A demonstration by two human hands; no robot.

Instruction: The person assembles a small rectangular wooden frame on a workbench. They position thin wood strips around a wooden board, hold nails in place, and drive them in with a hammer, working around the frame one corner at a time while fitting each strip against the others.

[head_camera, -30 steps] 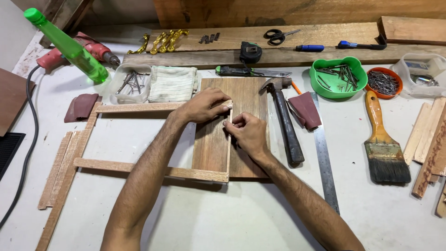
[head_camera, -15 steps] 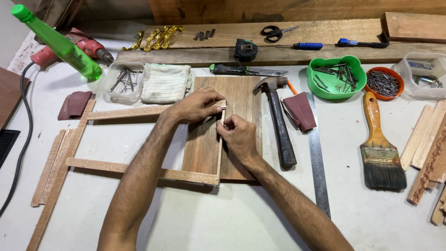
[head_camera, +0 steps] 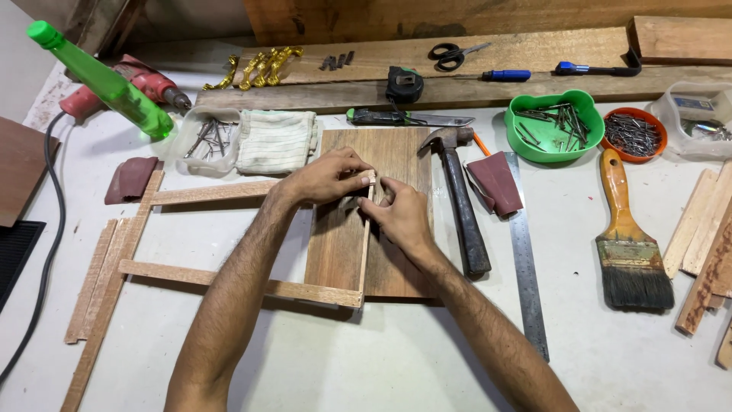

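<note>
A pale grey table (head_camera: 366,366) is seen from above, backed by long wooden planks (head_camera: 427,57) along its far edge. On the planks are laid scissors (head_camera: 456,52), a tape measure (head_camera: 404,82) and gold fittings (head_camera: 259,65). A green spray bottle (head_camera: 99,76) and a red drill (head_camera: 133,80) are placed at the far left. A green bowl (head_camera: 553,126) of nails, an orange dish (head_camera: 634,133) of nails, a paintbrush (head_camera: 629,236) and a steel ruler (head_camera: 526,267) are set to the right. A hammer (head_camera: 457,198) is laid just beside a dark wooden board (head_camera: 381,221) in the middle.

Both forearms are stretched forward from the lower edge and are brought together over the board. The left hand (head_camera: 324,179) is curled, and the top end of a thin wooden strip (head_camera: 364,244) is pinched between its fingertips. The right hand (head_camera: 404,214) is closed against the same end from the other side. The strip is laid lengthwise on the board, its near end met by a crosswise slat (head_camera: 229,281) of a light wooden frame.
</note>
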